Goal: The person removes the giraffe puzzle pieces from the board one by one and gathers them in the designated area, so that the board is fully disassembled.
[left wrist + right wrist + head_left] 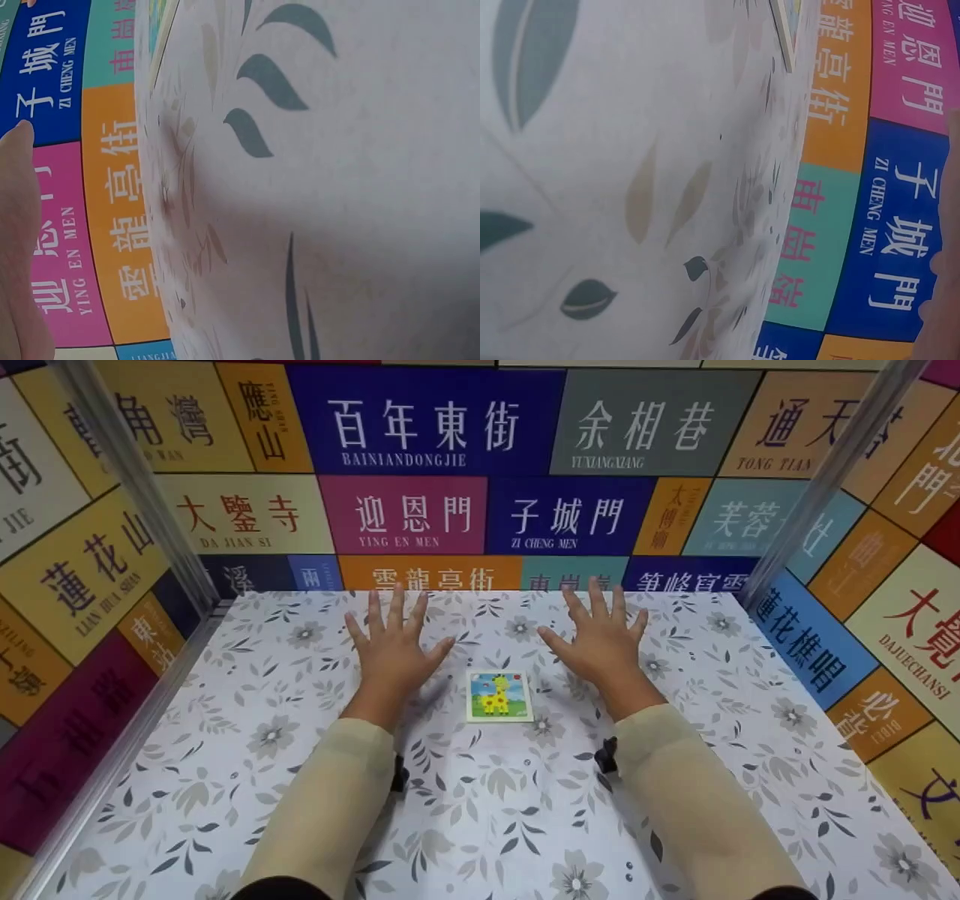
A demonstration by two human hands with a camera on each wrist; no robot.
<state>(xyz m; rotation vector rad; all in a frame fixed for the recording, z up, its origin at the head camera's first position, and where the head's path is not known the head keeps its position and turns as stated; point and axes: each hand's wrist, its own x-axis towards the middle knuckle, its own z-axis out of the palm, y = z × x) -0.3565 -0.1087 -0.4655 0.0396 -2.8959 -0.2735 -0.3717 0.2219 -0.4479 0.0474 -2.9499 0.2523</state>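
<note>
A small square giraffe picture puzzle (499, 697) with a pale border lies flat on the flower-patterned table, between the two hands. To its left is my left hand (394, 652), its fingers spread and straight, holding nothing. My right hand (602, 649) is spread the same way on the other side, also with nothing in it. Neither hand touches the puzzle. In the left wrist view, part of the left hand (19, 255) shows at the left edge, and the puzzle's edge (161, 41) peeks in at the top. The right wrist view has part of the right hand (941, 300) at its right edge.
The white table covering (495, 817) carries grey leaves and flowers. Panels of coloured blocks with Chinese lettering (420, 420) rise behind the table and on both sides. Clear corner posts (817, 472) stand at the back left and back right.
</note>
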